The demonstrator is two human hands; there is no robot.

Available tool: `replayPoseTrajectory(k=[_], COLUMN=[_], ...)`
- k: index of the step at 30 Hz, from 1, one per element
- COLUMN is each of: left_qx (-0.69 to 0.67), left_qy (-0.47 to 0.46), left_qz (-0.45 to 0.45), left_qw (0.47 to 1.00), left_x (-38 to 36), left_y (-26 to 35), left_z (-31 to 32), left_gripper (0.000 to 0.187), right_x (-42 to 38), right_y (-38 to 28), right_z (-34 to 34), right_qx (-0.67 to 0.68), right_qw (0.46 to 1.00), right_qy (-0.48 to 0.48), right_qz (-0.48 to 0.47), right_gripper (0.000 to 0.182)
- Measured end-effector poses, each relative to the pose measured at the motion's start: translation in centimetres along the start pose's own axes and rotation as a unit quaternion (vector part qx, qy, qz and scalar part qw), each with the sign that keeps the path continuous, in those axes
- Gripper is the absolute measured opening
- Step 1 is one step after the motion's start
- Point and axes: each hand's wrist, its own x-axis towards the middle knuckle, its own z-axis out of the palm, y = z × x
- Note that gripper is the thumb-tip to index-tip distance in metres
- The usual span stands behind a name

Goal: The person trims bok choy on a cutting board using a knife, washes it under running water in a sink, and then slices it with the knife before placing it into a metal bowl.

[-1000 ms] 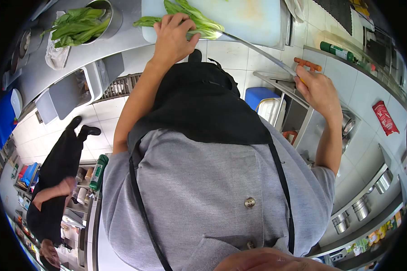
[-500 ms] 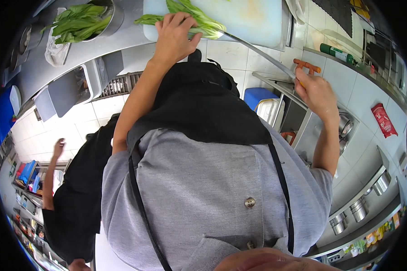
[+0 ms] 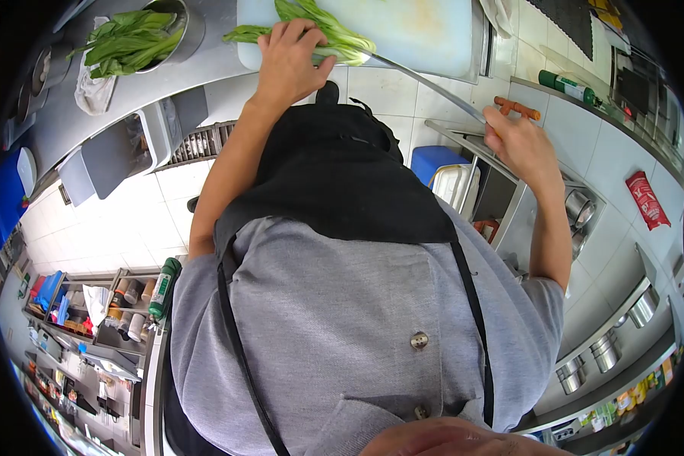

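Note:
My left hand (image 3: 290, 67) rests with bent fingers on a bok choy (image 3: 334, 36), pinning it near the front edge of a white cutting board (image 3: 425, 34). The leaves stick out to the left and behind the fingers, and the pale stem end points right. In my right hand (image 3: 526, 148) is the handle of a long knife (image 3: 431, 83), mostly covered by the fingers. Its blade slants up to the left, with the tip right at the bok choy's stem end.
Left of the board, more leafy greens (image 3: 125, 45) hang over the rim of a metal bowl (image 3: 196, 34), with a white cloth (image 3: 95, 93) beside it on the steel counter (image 3: 148, 90). An orange-brown handle-like fixture (image 3: 518, 109) lies close to my right hand.
The right hand has shifted slightly left and the knife with it. My left hand stays on the bok choy. A person in black at the lower left has gone from view.

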Motion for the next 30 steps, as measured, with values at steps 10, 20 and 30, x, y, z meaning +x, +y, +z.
replayPoseTrajectory(k=[10, 20, 30], left_qx=[-0.005, -0.017, -0.008], left_qy=[-0.016, 0.030, 0.029], left_qz=[-0.010, -0.021, 0.112], left_qw=[1.000, 0.999, 0.993], left_x=[0.1, 0.2, -2.0], left_y=[-0.2, -0.1, 1.4], left_z=[-0.1, -0.3, 0.2], left_gripper=[0.033, 0.060, 0.037], right_x=[1.1, 2.4, 3.1], right_y=[0.1, -0.3, -0.7], right_z=[2.1, 6.2, 8.6], right_qx=[-0.008, 0.049, 0.082], right_qw=[1.000, 0.999, 0.997], right_qy=[0.010, 0.007, 0.012], right_qz=[-0.023, -0.011, 0.009], right_gripper=[0.024, 0.020, 0.018])
